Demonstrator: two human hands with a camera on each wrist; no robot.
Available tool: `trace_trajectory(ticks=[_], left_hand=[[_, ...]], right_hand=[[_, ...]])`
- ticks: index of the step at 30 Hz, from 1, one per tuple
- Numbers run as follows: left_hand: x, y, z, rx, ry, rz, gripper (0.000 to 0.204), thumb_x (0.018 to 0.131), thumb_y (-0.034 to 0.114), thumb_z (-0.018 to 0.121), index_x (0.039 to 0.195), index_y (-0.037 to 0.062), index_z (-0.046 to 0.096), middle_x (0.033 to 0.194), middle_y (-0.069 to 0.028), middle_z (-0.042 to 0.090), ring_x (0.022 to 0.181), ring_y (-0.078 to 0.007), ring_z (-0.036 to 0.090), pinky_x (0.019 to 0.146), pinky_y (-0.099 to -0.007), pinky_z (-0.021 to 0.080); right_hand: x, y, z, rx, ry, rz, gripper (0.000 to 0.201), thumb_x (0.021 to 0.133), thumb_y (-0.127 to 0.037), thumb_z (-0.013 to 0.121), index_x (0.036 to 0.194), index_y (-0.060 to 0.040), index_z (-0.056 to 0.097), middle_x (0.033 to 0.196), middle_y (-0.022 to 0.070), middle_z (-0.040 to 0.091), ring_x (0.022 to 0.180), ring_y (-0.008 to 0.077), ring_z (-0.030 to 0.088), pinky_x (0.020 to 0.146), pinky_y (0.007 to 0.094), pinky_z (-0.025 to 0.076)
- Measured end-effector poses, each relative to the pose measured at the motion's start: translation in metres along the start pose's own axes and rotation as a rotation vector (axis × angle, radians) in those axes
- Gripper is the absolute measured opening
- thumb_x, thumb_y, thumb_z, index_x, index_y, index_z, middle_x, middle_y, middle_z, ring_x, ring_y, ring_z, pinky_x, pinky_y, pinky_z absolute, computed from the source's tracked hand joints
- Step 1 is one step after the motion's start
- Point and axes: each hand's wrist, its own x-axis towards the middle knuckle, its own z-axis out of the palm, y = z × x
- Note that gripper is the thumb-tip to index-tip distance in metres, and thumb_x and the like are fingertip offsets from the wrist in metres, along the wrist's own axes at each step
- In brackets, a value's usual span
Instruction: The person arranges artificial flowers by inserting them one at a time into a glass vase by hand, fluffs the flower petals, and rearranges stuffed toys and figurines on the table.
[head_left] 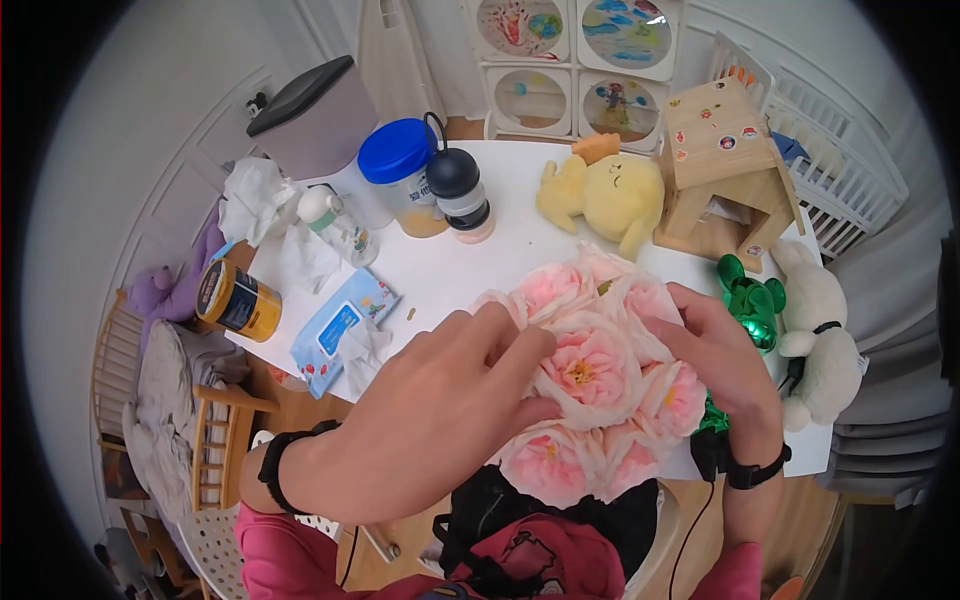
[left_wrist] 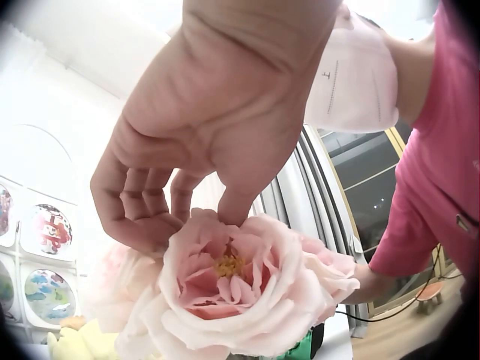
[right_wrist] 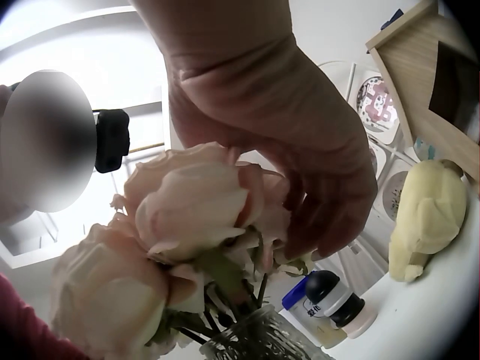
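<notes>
A bunch of pale pink roses (head_left: 585, 370) stands close in front of the person, above the near side of the white table. My left hand (head_left: 430, 400) reaches in from the left, curled fingers and thumb gripping the petals of an open rose (left_wrist: 232, 292) with a yellow centre. On the other side, my right hand (head_left: 725, 345) holds an outer rose, its thumb on the petals and its fingers bent behind them. Below the blooms, the right wrist view shows green stems (right_wrist: 225, 300) in a clear textured glass vase (right_wrist: 262, 337); the blooms hide this vase in the head view.
On the white table (head_left: 500, 255) are a wipes packet (head_left: 340, 325), a yellow tub (head_left: 240, 300), a blue-lidded container (head_left: 400, 175), a black-topped bottle (head_left: 460, 190) and a yellow plush toy (head_left: 615, 195). A wooden house (head_left: 720, 165), shiny green figure (head_left: 750, 305) and white plush (head_left: 820, 340) stand right.
</notes>
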Motion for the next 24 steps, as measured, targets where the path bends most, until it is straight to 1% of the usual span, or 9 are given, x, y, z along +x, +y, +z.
trace_trajectory(ticks=[5,8,13,15,16,18,21,22,24], left_hand=[[0.003,-0.005,0.006,-0.007,0.008,0.082,0.036,0.075,0.018,0.074,0.106,0.0088,0.057,0.090,-0.0077,0.059,0.080,-0.0274,0.059,0.070,-0.0354,0.048],[0.004,-0.003,0.008,0.019,0.034,0.069,0.038,0.073,0.018,0.075,0.105,0.0094,0.058,0.087,-0.0060,0.060,0.080,-0.0277,0.060,0.070,-0.0357,0.046],[0.005,-0.007,0.013,0.043,0.075,0.099,0.038,0.071,0.018,0.075,0.105,0.0110,0.059,0.085,-0.0041,0.060,0.079,-0.0254,0.059,0.073,-0.0347,0.044],[0.005,-0.007,0.011,0.047,0.081,0.099,0.038,0.071,0.018,0.075,0.105,0.0115,0.060,0.084,-0.0037,0.060,0.077,-0.0246,0.059,0.074,-0.0342,0.043],[0.005,-0.011,0.010,0.068,0.091,0.132,0.037,0.070,0.018,0.075,0.104,0.0120,0.061,0.084,-0.0033,0.059,0.078,-0.0240,0.058,0.075,-0.0339,0.043],[0.005,-0.018,0.007,0.091,0.101,0.165,0.037,0.070,0.018,0.076,0.104,0.0125,0.062,0.084,-0.0029,0.059,0.078,-0.0234,0.057,0.076,-0.0336,0.042],[0.007,-0.029,0.000,0.121,0.084,0.169,0.036,0.069,0.017,0.076,0.102,0.0127,0.064,0.087,-0.0022,0.058,0.083,-0.0234,0.055,0.077,-0.0341,0.042],[0.006,-0.031,-0.003,0.139,0.094,0.179,0.037,0.068,0.017,0.076,0.102,0.0127,0.064,0.090,-0.0019,0.058,0.085,-0.0239,0.054,0.079,-0.0346,0.042],[0.006,-0.028,-0.007,0.158,0.104,0.190,0.037,0.067,0.017,0.077,0.102,0.0127,0.064,0.093,-0.0017,0.058,0.088,-0.0243,0.054,0.080,-0.0351,0.042]], right_hand=[[0.004,0.001,0.002,0.008,-0.017,-0.015,0.031,0.088,-0.015,0.065,0.113,0.0026,0.059,0.103,0.0053,0.065,0.090,0.0086,0.059,0.080,0.0254,0.049],[0.005,-0.002,0.006,0.005,-0.028,-0.007,0.032,0.088,-0.015,0.065,0.114,0.0028,0.058,0.104,0.0057,0.065,0.091,0.0093,0.060,0.081,0.0260,0.050],[0.008,0.011,-0.003,0.027,-0.041,0.038,0.031,0.089,-0.015,0.064,0.114,0.0020,0.058,0.108,0.0057,0.064,0.094,0.0096,0.059,0.082,0.0254,0.049],[0.004,0.021,-0.013,0.201,-0.112,-0.013,0.032,0.090,-0.014,0.062,0.117,0.0009,0.057,0.112,0.0060,0.063,0.098,0.0097,0.057,0.086,0.0266,0.048],[0.006,0.033,-0.019,0.197,-0.114,-0.014,0.032,0.090,-0.014,0.062,0.117,0.0009,0.057,0.112,0.0060,0.063,0.098,0.0097,0.057,0.086,0.0266,0.048],[0.010,0.060,-0.027,0.613,-0.056,-0.060,0.037,0.091,-0.015,0.060,0.124,0.0002,0.053,0.119,0.0074,0.060,0.105,0.0122,0.055,0.091,0.0282,0.045],[0.003,0.075,-0.014,0.643,-0.094,-0.107,0.046,0.088,-0.010,0.063,0.130,0.0005,0.048,0.125,0.0089,0.057,0.112,0.0167,0.054,0.096,0.0308,0.043],[0.001,0.079,-0.009,0.645,-0.092,-0.108,0.046,0.088,-0.010,0.063,0.130,0.0005,0.048,0.125,0.0089,0.057,0.112,0.0167,0.054,0.096,0.0308,0.043],[-0.001,0.088,0.003,0.084,-0.093,-0.281,0.057,0.082,-0.006,0.070,0.133,0.0004,0.045,0.131,0.0101,0.053,0.117,0.0194,0.053,0.101,0.0316,0.040]])
